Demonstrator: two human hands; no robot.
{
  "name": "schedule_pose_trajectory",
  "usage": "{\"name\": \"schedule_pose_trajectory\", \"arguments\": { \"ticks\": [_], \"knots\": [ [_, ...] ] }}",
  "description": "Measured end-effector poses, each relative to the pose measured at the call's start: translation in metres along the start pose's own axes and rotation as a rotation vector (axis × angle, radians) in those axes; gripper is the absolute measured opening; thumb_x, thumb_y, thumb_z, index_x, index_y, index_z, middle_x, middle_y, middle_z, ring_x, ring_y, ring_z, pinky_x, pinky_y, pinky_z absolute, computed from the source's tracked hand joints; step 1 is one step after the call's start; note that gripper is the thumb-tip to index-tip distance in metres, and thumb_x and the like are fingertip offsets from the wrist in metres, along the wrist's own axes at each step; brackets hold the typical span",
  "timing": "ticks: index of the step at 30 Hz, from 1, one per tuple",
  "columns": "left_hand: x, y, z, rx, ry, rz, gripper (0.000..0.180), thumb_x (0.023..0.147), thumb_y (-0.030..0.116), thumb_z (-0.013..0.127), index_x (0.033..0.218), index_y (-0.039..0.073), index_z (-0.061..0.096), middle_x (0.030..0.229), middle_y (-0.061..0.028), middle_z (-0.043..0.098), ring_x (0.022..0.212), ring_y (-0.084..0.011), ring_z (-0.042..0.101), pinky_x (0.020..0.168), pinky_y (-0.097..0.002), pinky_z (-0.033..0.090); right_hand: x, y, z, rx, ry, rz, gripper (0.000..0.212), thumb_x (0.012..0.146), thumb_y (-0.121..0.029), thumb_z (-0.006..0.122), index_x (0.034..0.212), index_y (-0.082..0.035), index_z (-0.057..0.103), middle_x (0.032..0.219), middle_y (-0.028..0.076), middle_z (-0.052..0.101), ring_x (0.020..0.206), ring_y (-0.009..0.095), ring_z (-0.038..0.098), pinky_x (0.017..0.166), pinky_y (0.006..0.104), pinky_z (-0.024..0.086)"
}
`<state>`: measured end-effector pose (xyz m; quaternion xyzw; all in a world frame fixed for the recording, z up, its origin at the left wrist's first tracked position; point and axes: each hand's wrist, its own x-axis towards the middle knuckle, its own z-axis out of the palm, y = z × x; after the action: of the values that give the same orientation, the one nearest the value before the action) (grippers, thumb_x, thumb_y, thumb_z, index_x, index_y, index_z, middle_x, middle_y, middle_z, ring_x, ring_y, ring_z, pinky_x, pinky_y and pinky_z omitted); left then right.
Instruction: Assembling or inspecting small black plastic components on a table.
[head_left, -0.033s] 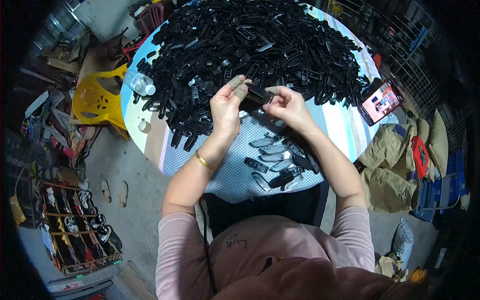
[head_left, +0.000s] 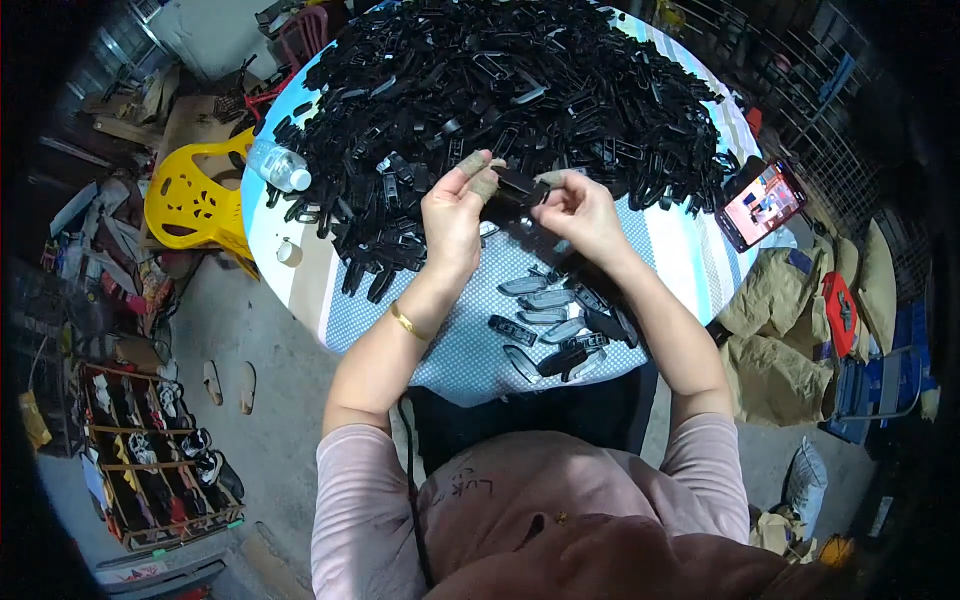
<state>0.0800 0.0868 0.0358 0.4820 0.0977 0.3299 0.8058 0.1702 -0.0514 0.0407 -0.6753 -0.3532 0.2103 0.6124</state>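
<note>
Above the table, my left hand (head_left: 454,222) and my right hand (head_left: 588,216) hold a small black plastic piece (head_left: 518,186) between them. Thumb and fingers of the left pinch one end; those of the right close on the other end. Tan covers wrap some of my fingertips. Beyond my hands rises a large heap of black plastic parts (head_left: 520,90), many long and narrow like clips or buckles. Between my forearms lies a small group of similar black parts (head_left: 545,298), some with grey faces. The piece's exact kind is too small to make out.
A striped and dotted cloth covers the round table (head_left: 310,300). At its left edge are a clear bottle (head_left: 280,165) and a small white cap (head_left: 289,252); at its right, a phone (head_left: 762,205). A yellow chair (head_left: 195,225) stands left, brown sacks (head_left: 775,375) right.
My right fingertips have shifted slightly to the right at the end of the black piece. The left hand stays almost where it was.
</note>
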Motion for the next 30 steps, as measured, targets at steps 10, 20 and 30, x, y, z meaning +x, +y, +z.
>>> {"name": "schedule_pose_trajectory", "arguments": {
  "ticks": [10, 20, 30],
  "knots": [
    [-0.007, 0.008, 0.005, 0.253, -0.053, 0.245, 0.028, 0.083, 0.001, 0.060, 0.110, -0.005, 0.057, 0.099, -0.0097, 0.064, 0.090, -0.0112, 0.059, 0.081, -0.0227, 0.046, 0.004, 0.011, -0.011, -0.469, 0.107, -0.481, 0.051, 0.075, -0.013, 0.062, 0.122, -0.001, 0.047, 0.116, 0.014, 0.053, 0.109, 0.023, 0.052, 0.096, 0.0311, 0.037],
    [-0.015, 0.018, 0.010, 0.402, -0.244, 0.194, 0.024, 0.080, -0.003, 0.060, 0.104, -0.002, 0.062, 0.098, -0.0095, 0.065, 0.087, -0.0116, 0.060, 0.080, -0.0229, 0.047, -0.017, -0.005, 0.009, -0.387, 0.051, -0.414, 0.029, 0.076, -0.024, 0.069, 0.093, -0.001, 0.064, 0.072, 0.015, 0.063, 0.064, 0.021, 0.061, 0.059, 0.0282, 0.046],
    [-0.015, 0.019, 0.008, 0.509, -0.467, 0.167, 0.034, 0.087, 0.014, 0.056, 0.117, -0.002, 0.052, 0.114, -0.0063, 0.055, 0.099, -0.0151, 0.054, 0.088, -0.0267, 0.043, -0.006, 0.009, 0.016, 0.270, -0.058, -0.222, 0.028, 0.082, -0.016, 0.064, 0.104, 0.001, 0.059, 0.079, 0.004, 0.062, 0.071, 0.008, 0.057, 0.064, 0.0231, 0.047]
  ]
}}
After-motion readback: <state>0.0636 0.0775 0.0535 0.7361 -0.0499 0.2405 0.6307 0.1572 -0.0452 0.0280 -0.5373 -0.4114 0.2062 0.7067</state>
